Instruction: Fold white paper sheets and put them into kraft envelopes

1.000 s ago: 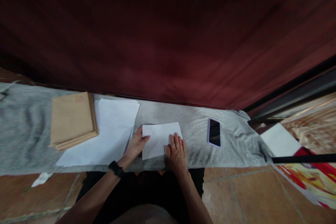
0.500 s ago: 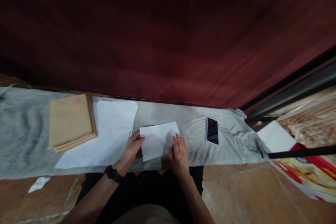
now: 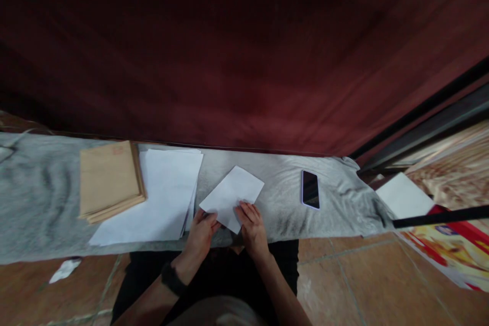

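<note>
A folded sheet of white paper (image 3: 234,191) lies at a slant over the grey cloth, one corner toward the far side. At its near left edge my left hand (image 3: 202,232), with a dark band on the wrist, pinches the paper. The fingers of my right hand (image 3: 252,226) bend together over its near right edge, gripping it there. To the left lies a stack of larger white sheets (image 3: 168,193), partly beneath a pile of brown paper envelopes (image 3: 110,178).
A phone (image 3: 310,189) lies on the grey cloth (image 3: 278,193) at the right. Behind the cloth rises a dark red upright surface (image 3: 244,86). A white sheet (image 3: 404,196) and a red and yellow printed box (image 3: 451,249) are at far right. A scrap (image 3: 64,270) lies on the tiled floor.
The folded paper has turned so that one corner now points away from me. Both hands have shifted closer together along its near edges.
</note>
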Available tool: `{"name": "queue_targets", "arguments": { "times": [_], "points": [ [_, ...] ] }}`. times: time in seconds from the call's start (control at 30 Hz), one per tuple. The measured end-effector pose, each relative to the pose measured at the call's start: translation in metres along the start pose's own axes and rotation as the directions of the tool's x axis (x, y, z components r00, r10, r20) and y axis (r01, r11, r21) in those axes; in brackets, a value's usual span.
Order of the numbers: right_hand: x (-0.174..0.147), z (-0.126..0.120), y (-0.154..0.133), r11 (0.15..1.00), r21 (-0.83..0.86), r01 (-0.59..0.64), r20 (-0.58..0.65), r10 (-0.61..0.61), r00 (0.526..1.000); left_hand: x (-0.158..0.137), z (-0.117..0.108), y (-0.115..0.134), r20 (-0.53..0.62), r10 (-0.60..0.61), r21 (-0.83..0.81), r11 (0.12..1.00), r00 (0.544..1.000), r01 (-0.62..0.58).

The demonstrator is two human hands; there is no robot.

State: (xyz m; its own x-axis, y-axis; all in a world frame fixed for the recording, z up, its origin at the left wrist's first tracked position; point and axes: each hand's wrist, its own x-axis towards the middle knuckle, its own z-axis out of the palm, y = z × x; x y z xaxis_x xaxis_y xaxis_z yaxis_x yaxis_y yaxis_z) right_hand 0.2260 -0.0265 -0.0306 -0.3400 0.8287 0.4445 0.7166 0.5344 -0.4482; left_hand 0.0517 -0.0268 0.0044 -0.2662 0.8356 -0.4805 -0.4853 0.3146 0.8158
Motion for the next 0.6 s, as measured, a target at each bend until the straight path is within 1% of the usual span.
{"name": "queue_targets", "arguments": {
  "times": [0.07, 0.13, 0.17, 0.2, 0.23, 0.27, 0.3, 0.37, 0.4, 0.43, 0.5, 0.6],
  "points": [
    [-0.001, 0.000, 0.006, 0.999, 0.027, -0.016, 0.012, 0.016, 1.000, -0.005, -0.004, -0.006, 0.022, 0.047, 0.011, 0.999, 0.999, -0.047],
    [-0.004, -0.003, 0.010, 0.998, 0.055, -0.031, 0.036, 0.029, 0.999, -0.006, -0.013, -0.008, 0.004, 0.166, 0.112, 0.980, 0.986, -0.166],
    [-0.006, -0.005, 0.012, 0.997, 0.074, -0.032, 0.048, 0.029, 0.998, -0.004, -0.019, -0.007, 0.000, 0.247, 0.190, 0.951, 0.969, -0.243],
    [-0.008, -0.008, 0.014, 0.995, 0.098, -0.028, 0.064, 0.022, 0.998, -0.002, -0.026, -0.005, 0.018, 0.334, 0.274, 0.905, 0.942, -0.326],
    [-0.010, -0.010, 0.017, 0.991, 0.129, -0.022, 0.078, 0.012, 0.997, 0.002, -0.033, -0.002, 0.069, 0.412, 0.355, 0.841, 0.908, -0.409],
    [-0.011, -0.012, 0.019, 0.987, 0.161, -0.017, 0.087, 0.003, 0.996, 0.006, -0.039, 0.002, 0.154, 0.466, 0.423, 0.766, 0.871, -0.484],
    [-0.012, -0.013, 0.021, 0.981, 0.192, -0.016, 0.090, -0.002, 0.996, 0.009, -0.046, 0.005, 0.261, 0.491, 0.476, 0.684, 0.831, -0.553],
    [-0.014, -0.015, 0.024, 0.970, 0.241, -0.017, 0.092, -0.005, 0.996, 0.016, -0.056, 0.011, 0.468, 0.455, 0.538, 0.533, 0.757, -0.653],
    [-0.014, -0.015, 0.026, 0.966, 0.259, -0.021, 0.094, -0.004, 0.996, 0.019, -0.059, 0.012, 0.545, 0.413, 0.557, 0.472, 0.730, -0.683],
    [-0.015, -0.015, 0.027, 0.962, 0.273, -0.027, 0.098, 0.000, 0.995, 0.022, -0.062, 0.013, 0.596, 0.372, 0.572, 0.425, 0.711, -0.702],
    [-0.015, -0.016, 0.029, 0.954, 0.297, -0.041, 0.112, 0.008, 0.994, 0.027, -0.066, 0.011, 0.645, 0.327, 0.590, 0.361, 0.691, -0.722],
    [-0.016, -0.021, 0.031, 0.942, 0.331, -0.061, 0.127, 0.020, 0.992, 0.036, -0.066, 0.009, 0.649, 0.321, 0.610, 0.321, 0.689, -0.725]
  ]
}}
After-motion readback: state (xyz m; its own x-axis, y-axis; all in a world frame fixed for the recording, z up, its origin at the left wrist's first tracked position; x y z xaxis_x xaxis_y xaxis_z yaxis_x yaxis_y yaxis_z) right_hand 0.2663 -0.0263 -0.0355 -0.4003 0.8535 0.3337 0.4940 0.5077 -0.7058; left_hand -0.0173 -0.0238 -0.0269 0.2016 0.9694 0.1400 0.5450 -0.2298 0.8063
